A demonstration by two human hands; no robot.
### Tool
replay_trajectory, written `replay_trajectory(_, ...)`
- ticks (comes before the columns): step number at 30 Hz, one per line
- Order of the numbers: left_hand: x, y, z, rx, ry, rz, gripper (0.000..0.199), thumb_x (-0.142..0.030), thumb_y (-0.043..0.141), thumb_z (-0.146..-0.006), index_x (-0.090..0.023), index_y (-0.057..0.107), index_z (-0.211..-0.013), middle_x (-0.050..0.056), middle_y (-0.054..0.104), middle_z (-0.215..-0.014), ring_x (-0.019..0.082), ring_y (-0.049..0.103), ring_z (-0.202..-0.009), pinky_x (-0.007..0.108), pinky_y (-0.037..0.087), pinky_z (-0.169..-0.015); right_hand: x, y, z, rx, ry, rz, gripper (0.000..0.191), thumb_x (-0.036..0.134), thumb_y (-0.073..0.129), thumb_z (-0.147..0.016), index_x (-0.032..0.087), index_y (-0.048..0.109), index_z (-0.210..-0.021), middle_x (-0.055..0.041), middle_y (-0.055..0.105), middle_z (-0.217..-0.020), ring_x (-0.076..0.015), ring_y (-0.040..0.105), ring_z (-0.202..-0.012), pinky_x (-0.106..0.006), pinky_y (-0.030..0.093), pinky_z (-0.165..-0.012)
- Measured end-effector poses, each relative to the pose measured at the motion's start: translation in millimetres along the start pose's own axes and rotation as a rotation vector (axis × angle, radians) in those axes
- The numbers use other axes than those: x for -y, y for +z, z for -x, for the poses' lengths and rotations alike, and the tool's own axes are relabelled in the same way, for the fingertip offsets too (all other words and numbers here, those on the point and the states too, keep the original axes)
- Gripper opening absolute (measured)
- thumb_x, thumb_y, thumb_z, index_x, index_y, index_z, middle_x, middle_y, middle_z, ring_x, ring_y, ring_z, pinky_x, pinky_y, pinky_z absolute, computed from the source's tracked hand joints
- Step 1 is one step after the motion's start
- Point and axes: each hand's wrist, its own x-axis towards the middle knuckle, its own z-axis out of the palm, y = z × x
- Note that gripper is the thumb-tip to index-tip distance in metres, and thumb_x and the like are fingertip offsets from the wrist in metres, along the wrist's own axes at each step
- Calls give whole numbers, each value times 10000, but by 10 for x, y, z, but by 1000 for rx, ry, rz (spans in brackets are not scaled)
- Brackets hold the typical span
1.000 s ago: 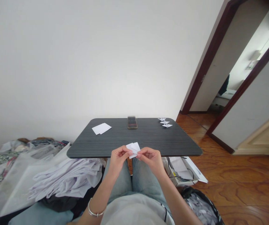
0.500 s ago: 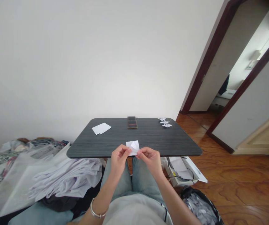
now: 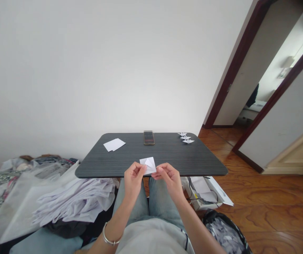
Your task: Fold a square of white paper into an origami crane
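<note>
A small folded sheet of white paper (image 3: 149, 164) is held at the front edge of the dark table, a triangular flap showing on its face. My left hand (image 3: 134, 176) pinches its lower left side between thumb and fingers. At its lower right corner, the thumb and fingertips of my right hand (image 3: 167, 174) are pressed together on the paper. Three folded paper cranes (image 3: 186, 138) sit in a row at the table's back right. Flat white paper squares (image 3: 114, 144) lie overlapping at the left.
A phone (image 3: 148, 138) lies at the back middle of the dark table (image 3: 101, 165). Piled cloth (image 3: 80, 201) is on the left. Below the table's right side are a white box (image 3: 204, 192) of papers and cables and a black bag (image 3: 228, 233) of paper scraps.
The folded paper has tilted slightly and shifted a little left. My right fingers have moved slightly at its right corner; my left hand keeps its pinch.
</note>
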Motion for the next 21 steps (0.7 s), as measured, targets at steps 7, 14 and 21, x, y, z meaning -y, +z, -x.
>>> replay_trajectory(7, -46, 9, -16, 30, -22, 7, 201, -290, 638, -704, -147, 548, -595, -39, 502, -555, 88, 443, -539, 197, 340, -536, -31, -19, -4, 42, 61, 54, 200, 348, 666, -720, 157, 613, -744, -33, 686, -639, -150, 647, -585, -242, 507, -548)
replay_trajectory(14, -54, 11, -11, 49, -25, 2, 205, -292, 630, -712, -145, 544, -597, -36, 498, -565, 89, 441, -547, 198, 345, -545, -36, -11, 11, -4, 18, 3, 265, 289, 718, -670, 180, 590, -874, -11, 681, -680, -153, 648, -617, -255, 513, -576)
replay_trajectory(21, -20, 6, -11, 49, -35, 0, 218, -310, 636, -709, -147, 535, -606, -31, 501, -568, 94, 446, -555, 205, 347, -552, -34, -42, -21, 61, 135, 6, 214, 352, 671, -713, 149, 636, -652, -39, 693, -622, -119, 626, -524, -221, 508, -530)
